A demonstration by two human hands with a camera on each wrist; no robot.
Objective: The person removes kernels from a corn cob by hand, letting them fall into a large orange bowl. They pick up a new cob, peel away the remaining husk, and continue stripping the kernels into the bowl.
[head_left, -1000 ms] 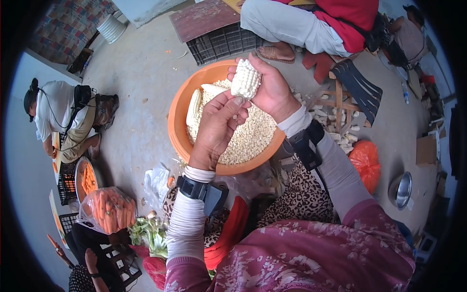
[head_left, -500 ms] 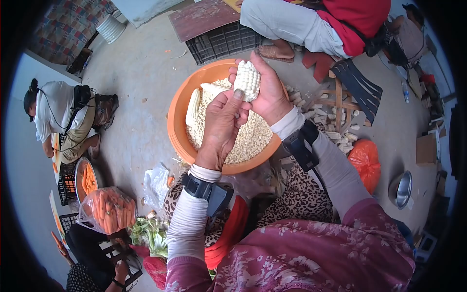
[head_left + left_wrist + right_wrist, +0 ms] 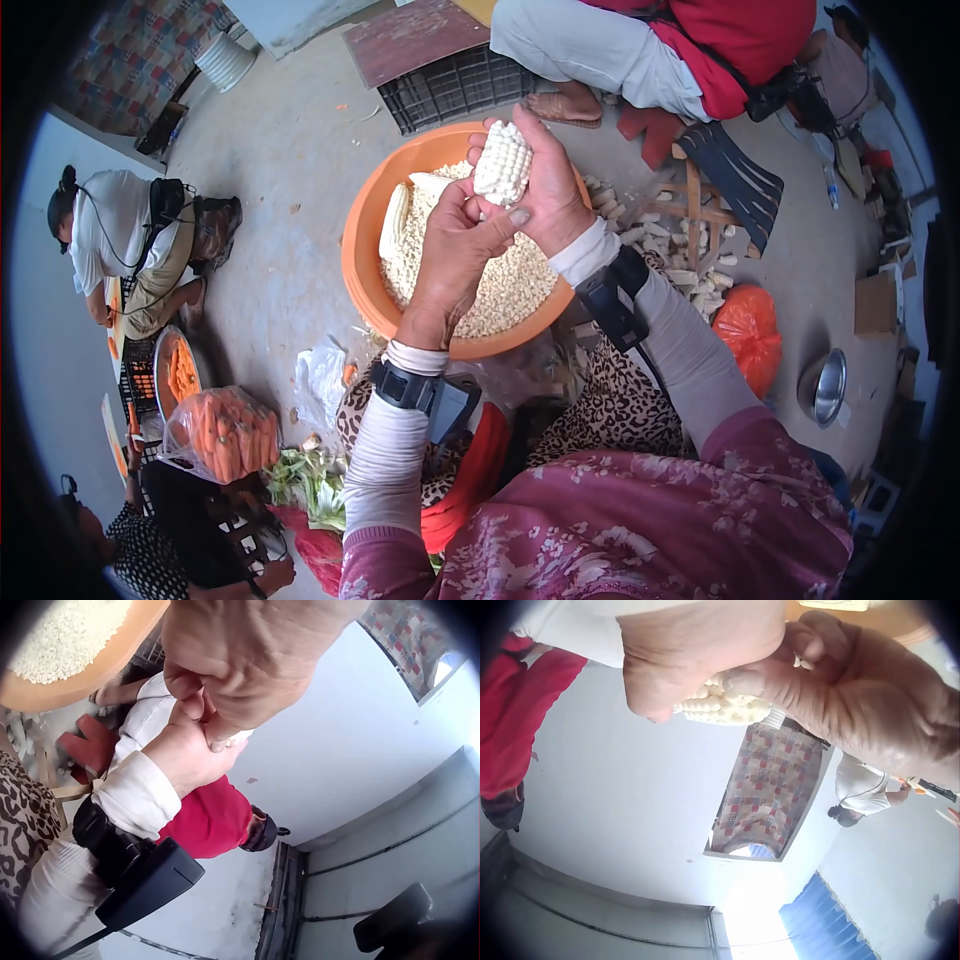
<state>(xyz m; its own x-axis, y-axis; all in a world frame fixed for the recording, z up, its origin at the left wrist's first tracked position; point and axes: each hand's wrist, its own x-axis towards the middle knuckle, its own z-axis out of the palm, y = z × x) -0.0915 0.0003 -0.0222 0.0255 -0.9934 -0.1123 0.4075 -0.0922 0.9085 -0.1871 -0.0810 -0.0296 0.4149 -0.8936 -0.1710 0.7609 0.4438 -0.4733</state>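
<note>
A short piece of white corn cob (image 3: 502, 163), thick with kernels, lies in my right hand (image 3: 560, 190) above the basin. The right fingers wrap behind it and the thumb lies along its side. At the cob's lower end is my left hand (image 3: 452, 252), fingers curled and thumb pressed against the kernels. In the right wrist view the left thumb (image 3: 746, 681) overlaps the corn, and small pale bits show by the left hand's curled fingers. Below, the orange basin (image 3: 365, 290) holds loose kernels (image 3: 515, 285) and a whole corn cob (image 3: 396, 222) at its left side.
Stripped cobs (image 3: 680, 245) lie right of the basin beside a low wooden-framed stool (image 3: 735, 190). An orange bag (image 3: 750, 335) and a metal bowl (image 3: 829, 388) stand further right. Bagged carrots (image 3: 225, 432) sit at left. A black crate (image 3: 455, 95) is ahead; other people sit around.
My left thumb has slid off the cob's face to its lower right end, and the cob has tilted slightly. At lower left another person has leaned further into view.
</note>
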